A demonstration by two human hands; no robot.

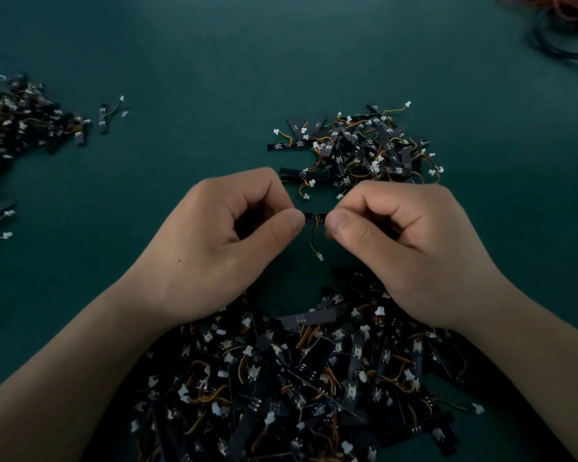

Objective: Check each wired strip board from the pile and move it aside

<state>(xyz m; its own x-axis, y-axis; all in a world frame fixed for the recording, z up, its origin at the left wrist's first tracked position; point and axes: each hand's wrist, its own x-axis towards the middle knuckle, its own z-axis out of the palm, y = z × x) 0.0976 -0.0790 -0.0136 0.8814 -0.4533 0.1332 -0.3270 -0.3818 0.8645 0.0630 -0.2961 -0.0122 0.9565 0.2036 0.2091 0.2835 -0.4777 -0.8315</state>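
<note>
Strip board point(315, 217): small, black, held level above the desk point(187, 61) between both hands, near the middle of the view. Only its short middle section shows between the thumbs. An orange-yellow wire point(313, 240) hangs from it, ending in a white plug point(320, 257).

Left hand point(227, 241): fingers curled, thumb and forefinger clamped on the board's left end.

Right hand point(404, 241): fingers curled, thumb and forefinger clamped on the board's right end.

Near pile point(297, 378): large heap of black wired boards with white plugs, under and between the forearms at the bottom of the view.

Far pile point(361, 148): smaller heap of the same boards, just beyond the hands, to the right.

Left pile point(17, 128): another heap at the left edge, with one stray board point(104, 116) just beside it.

Cable bundle point(564, 25): red and black loops, top right corner.

Desk: dark green surface.
</note>
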